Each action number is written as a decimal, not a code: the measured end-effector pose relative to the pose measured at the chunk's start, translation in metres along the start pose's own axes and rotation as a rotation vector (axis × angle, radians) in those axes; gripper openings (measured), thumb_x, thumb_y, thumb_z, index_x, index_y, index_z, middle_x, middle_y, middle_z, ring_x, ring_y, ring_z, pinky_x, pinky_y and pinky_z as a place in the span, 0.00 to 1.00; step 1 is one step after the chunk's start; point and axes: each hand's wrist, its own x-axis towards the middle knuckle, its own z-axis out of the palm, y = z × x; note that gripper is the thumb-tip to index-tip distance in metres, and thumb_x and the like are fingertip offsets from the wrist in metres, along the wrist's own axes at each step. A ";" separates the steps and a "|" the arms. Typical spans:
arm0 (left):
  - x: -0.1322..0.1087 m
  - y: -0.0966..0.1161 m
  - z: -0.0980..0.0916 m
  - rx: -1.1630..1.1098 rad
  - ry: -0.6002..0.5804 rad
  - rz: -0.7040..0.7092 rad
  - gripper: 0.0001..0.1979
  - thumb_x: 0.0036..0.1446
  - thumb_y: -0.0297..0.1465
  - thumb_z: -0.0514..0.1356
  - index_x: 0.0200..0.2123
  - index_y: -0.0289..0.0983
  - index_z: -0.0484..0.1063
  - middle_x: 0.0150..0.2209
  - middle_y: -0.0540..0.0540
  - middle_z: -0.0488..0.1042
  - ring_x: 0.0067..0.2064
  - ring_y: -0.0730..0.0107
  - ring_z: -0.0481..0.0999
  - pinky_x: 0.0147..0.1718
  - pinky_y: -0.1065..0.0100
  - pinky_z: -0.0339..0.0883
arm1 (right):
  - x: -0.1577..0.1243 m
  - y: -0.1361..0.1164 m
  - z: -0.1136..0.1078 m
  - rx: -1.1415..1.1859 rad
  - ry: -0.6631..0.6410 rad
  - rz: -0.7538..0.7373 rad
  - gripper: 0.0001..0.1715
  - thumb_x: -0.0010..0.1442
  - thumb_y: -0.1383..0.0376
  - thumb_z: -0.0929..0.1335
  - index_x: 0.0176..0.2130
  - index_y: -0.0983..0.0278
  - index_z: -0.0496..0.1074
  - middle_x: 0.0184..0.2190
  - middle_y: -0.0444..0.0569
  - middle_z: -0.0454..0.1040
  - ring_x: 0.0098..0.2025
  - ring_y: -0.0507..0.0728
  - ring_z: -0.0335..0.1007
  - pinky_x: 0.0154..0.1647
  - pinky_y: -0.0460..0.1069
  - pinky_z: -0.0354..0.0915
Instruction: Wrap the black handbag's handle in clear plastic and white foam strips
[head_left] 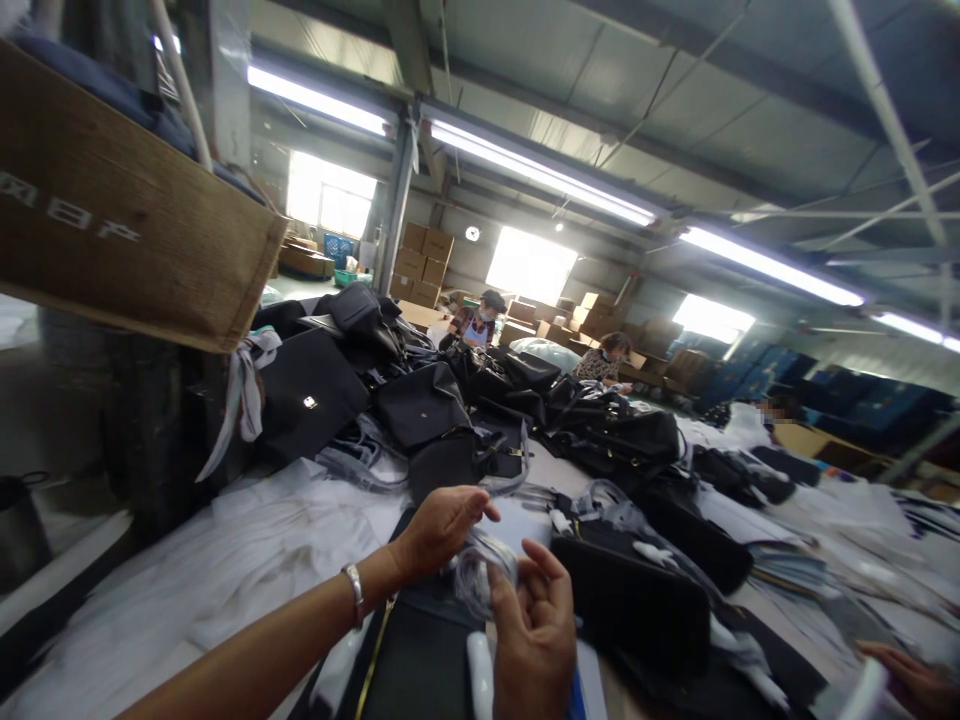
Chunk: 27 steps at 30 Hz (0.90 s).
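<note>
A loop of clear plastic wrap (474, 590) is bunched between my two hands, above a black bag (420, 660) with a gold zipper. My right hand (534, 625) pinches the near side of the wrap, thumb against it and fingers curled. My left hand (441, 530), with a silver bracelet at the wrist, reaches over the far side of the loop. Its fingers are stretched out and slightly bent. Whether they touch the wrap I cannot tell. A white padded roll (481, 670) lies beside my right hand, on the bag.
Black bags (424, 405) are heaped across the table ahead. White sheeting (247, 560) spreads at left, below a hanging brown bag (135, 210). More black bags (637, 590) lie at right. Another person's hand (911, 680) shows at lower right; two people (476, 325) work farther back.
</note>
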 end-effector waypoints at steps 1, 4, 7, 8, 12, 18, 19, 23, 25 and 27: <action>0.000 -0.001 0.000 -0.006 0.006 -0.008 0.28 0.69 0.45 0.44 0.36 0.33 0.78 0.28 0.47 0.70 0.31 0.69 0.67 0.33 0.70 0.59 | 0.000 0.000 0.000 0.001 0.000 0.002 0.35 0.49 0.51 0.74 0.53 0.60 0.64 0.38 0.47 0.70 0.39 0.55 0.71 0.38 0.46 0.67; -0.001 -0.004 0.001 -0.031 0.023 -0.043 0.29 0.68 0.47 0.45 0.35 0.33 0.78 0.28 0.47 0.70 0.30 0.69 0.67 0.32 0.70 0.59 | 0.001 0.004 0.002 0.008 0.011 0.006 0.35 0.50 0.52 0.74 0.53 0.61 0.63 0.38 0.47 0.71 0.36 0.54 0.70 0.36 0.46 0.68; -0.002 -0.005 0.003 -0.070 0.035 -0.090 0.31 0.67 0.48 0.45 0.35 0.32 0.78 0.28 0.46 0.70 0.31 0.68 0.68 0.32 0.71 0.60 | 0.008 0.009 0.006 0.037 0.014 -0.021 0.34 0.50 0.52 0.74 0.52 0.62 0.64 0.40 0.50 0.72 0.42 0.57 0.72 0.39 0.48 0.69; -0.002 -0.005 0.005 -0.086 0.033 -0.102 0.31 0.67 0.49 0.44 0.35 0.32 0.78 0.28 0.46 0.71 0.31 0.68 0.68 0.31 0.71 0.60 | 0.012 0.009 0.007 0.047 0.007 -0.039 0.34 0.50 0.52 0.74 0.52 0.62 0.64 0.41 0.50 0.72 0.44 0.59 0.73 0.41 0.48 0.69; -0.007 -0.001 0.008 -0.207 -0.026 -0.143 0.35 0.67 0.51 0.39 0.38 0.31 0.76 0.24 0.48 0.65 0.24 0.73 0.61 0.24 0.72 0.54 | 0.030 0.004 0.015 0.114 -0.021 -0.100 0.34 0.53 0.52 0.72 0.53 0.61 0.62 0.43 0.51 0.72 0.47 0.59 0.74 0.46 0.50 0.69; -0.016 0.001 0.010 -0.369 -0.109 -0.154 0.31 0.64 0.55 0.45 0.37 0.31 0.70 0.22 0.52 0.58 0.23 0.75 0.54 0.21 0.72 0.47 | 0.051 0.003 0.029 0.170 -0.046 -0.132 0.33 0.54 0.52 0.72 0.53 0.61 0.59 0.41 0.50 0.73 0.44 0.59 0.76 0.44 0.51 0.71; -0.016 0.000 0.010 -0.383 -0.094 -0.162 0.30 0.64 0.54 0.46 0.39 0.31 0.70 0.23 0.52 0.59 0.23 0.75 0.54 0.21 0.72 0.47 | 0.052 0.004 0.031 0.178 -0.051 -0.134 0.33 0.55 0.52 0.71 0.53 0.61 0.58 0.41 0.50 0.73 0.44 0.59 0.76 0.44 0.50 0.71; -0.012 -0.002 0.004 -0.488 -0.074 -0.243 0.31 0.62 0.55 0.50 0.44 0.30 0.70 0.23 0.52 0.58 0.22 0.77 0.51 0.20 0.73 0.45 | 0.051 0.008 0.036 0.205 -0.107 -0.147 0.32 0.57 0.51 0.69 0.54 0.62 0.57 0.43 0.52 0.74 0.46 0.59 0.75 0.45 0.51 0.70; -0.009 -0.002 -0.001 -0.475 -0.096 -0.264 0.30 0.61 0.55 0.51 0.43 0.31 0.71 0.23 0.53 0.58 0.21 0.77 0.51 0.19 0.74 0.45 | 0.051 0.008 0.033 0.180 -0.196 -0.135 0.31 0.58 0.52 0.69 0.54 0.62 0.58 0.44 0.52 0.74 0.47 0.59 0.75 0.47 0.52 0.69; -0.007 0.000 -0.008 -0.387 -0.116 -0.246 0.28 0.62 0.53 0.51 0.41 0.32 0.72 0.24 0.51 0.63 0.22 0.76 0.55 0.21 0.74 0.50 | 0.055 0.004 0.024 0.112 -0.322 -0.116 0.29 0.57 0.53 0.69 0.53 0.63 0.61 0.42 0.51 0.76 0.44 0.59 0.75 0.45 0.52 0.70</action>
